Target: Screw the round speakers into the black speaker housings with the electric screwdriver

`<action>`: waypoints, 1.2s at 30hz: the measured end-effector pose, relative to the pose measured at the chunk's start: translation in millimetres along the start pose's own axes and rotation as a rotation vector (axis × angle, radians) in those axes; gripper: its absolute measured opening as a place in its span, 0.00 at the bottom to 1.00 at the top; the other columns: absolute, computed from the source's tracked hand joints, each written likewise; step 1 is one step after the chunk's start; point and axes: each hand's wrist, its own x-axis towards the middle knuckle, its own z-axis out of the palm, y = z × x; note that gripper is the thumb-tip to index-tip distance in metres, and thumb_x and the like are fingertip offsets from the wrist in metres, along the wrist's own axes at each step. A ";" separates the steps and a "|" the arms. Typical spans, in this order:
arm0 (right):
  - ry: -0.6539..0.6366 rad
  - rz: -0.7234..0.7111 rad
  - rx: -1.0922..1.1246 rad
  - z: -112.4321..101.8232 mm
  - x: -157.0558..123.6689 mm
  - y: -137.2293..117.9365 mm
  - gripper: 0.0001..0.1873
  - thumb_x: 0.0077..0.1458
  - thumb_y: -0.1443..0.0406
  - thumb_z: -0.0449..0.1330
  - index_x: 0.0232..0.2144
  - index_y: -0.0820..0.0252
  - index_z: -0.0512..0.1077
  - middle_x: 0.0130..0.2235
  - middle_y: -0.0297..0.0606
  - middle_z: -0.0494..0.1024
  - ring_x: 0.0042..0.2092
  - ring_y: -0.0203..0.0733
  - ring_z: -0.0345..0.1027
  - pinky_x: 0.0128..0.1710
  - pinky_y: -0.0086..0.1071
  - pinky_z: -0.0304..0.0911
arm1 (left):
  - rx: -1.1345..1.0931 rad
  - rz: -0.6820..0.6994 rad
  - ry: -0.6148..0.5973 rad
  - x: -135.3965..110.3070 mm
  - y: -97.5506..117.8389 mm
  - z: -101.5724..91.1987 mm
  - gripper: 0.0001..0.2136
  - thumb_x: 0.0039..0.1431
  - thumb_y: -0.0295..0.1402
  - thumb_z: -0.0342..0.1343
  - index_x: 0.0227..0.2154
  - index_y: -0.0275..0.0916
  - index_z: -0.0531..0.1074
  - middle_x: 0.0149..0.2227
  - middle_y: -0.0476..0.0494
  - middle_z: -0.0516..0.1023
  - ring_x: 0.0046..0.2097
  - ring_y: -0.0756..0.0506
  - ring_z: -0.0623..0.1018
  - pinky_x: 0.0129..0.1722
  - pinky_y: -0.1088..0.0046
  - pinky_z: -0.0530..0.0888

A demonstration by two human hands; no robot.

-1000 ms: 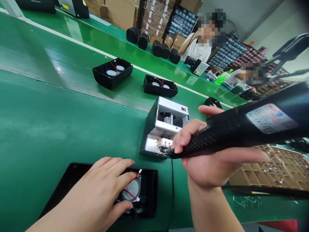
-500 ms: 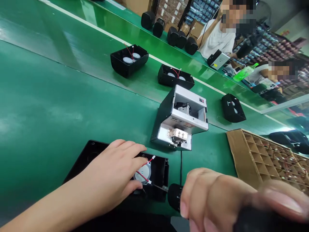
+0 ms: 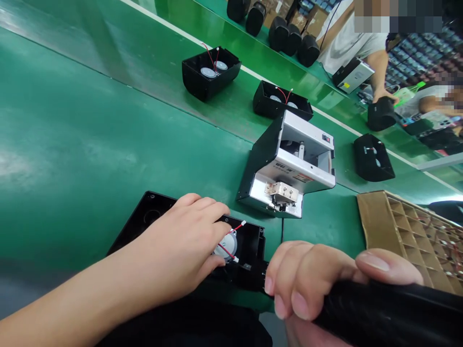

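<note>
- Currently, as I judge it, I'm at the fastening step: my left hand (image 3: 181, 236) pins a round silver fan (image 3: 227, 246) inside a black plastic housing (image 3: 249, 241), and my right hand (image 3: 307, 279) has an electric screwdriver (image 3: 390, 313) ready.
- From my head camera, my left fingers (image 3: 202, 208) are slightly spread and pressing down, with the fan just beneath the fingertips and my thumb below it.
- Red-and-white wires (image 3: 237, 228) run out from under those fingertips, thin and glossy, ending in small white connectors.
- My right fingers (image 3: 296, 274) are pressed together, curled around the screwdriver's ribbed black grip; its tip is out of sight past them.
- Just ahead of my right fingers stands a silver-and-black screw feeder (image 3: 289, 168), its metal rail (image 3: 281, 193) near my left fingertips, on the smooth green conveyor belt (image 3: 90, 144).
- Beyond my fingers lie more black housings (image 3: 210, 72), and a cardboard divider tray (image 3: 379, 221) sits right of my right hand.
- This step seems to call for a firm left hand and wires kept clear of the screwdriver's path.
</note>
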 end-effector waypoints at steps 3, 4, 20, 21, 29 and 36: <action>-0.061 0.080 0.053 -4.0 -2.2 1.2 0.21 0.77 0.59 0.60 0.35 0.55 0.88 0.30 0.42 0.88 0.34 0.50 0.85 0.43 0.50 0.82 | -0.012 -0.008 -0.012 1.0 1.4 -1.2 0.13 0.64 0.37 0.77 0.49 0.42 0.86 0.56 0.38 0.86 0.57 0.30 0.84 0.57 0.39 0.77; -0.053 0.087 0.057 -3.0 -2.0 1.8 0.20 0.77 0.59 0.60 0.35 0.55 0.88 0.30 0.42 0.88 0.35 0.51 0.85 0.43 0.50 0.82 | -0.015 -0.009 -0.015 1.1 1.7 -1.6 0.13 0.64 0.37 0.77 0.48 0.42 0.86 0.56 0.38 0.86 0.57 0.30 0.84 0.57 0.39 0.77; 0.122 -0.002 -0.031 26.3 21.4 -0.2 0.19 0.68 0.52 0.71 0.26 0.51 0.81 0.23 0.37 0.81 0.27 0.50 0.79 0.31 0.48 0.81 | -0.024 -0.032 -0.034 2.8 1.9 -4.2 0.12 0.62 0.36 0.78 0.47 0.43 0.86 0.57 0.39 0.86 0.57 0.31 0.84 0.57 0.40 0.77; 0.134 -0.011 -0.049 29.2 24.9 -0.4 0.19 0.66 0.51 0.72 0.26 0.50 0.80 0.23 0.37 0.80 0.27 0.51 0.79 0.32 0.48 0.82 | -0.022 -0.032 -0.037 2.5 2.3 -4.5 0.12 0.62 0.36 0.78 0.46 0.43 0.86 0.57 0.39 0.86 0.58 0.31 0.84 0.57 0.40 0.77; 0.105 -0.013 -0.092 25.4 23.5 3.4 0.20 0.66 0.49 0.72 0.26 0.50 0.79 0.23 0.37 0.78 0.27 0.52 0.78 0.32 0.50 0.81 | -0.029 -0.036 -0.052 3.3 4.2 -5.9 0.08 0.66 0.36 0.74 0.44 0.41 0.86 0.56 0.38 0.86 0.57 0.30 0.84 0.57 0.39 0.78; -0.015 0.011 0.015 3.0 4.7 4.9 0.31 0.80 0.54 0.52 0.32 0.56 0.88 0.26 0.44 0.85 0.30 0.52 0.82 0.37 0.50 0.82 | -0.027 -0.022 -0.036 3.1 3.6 -4.5 0.09 0.66 0.36 0.74 0.46 0.41 0.86 0.56 0.38 0.86 0.57 0.30 0.84 0.56 0.40 0.77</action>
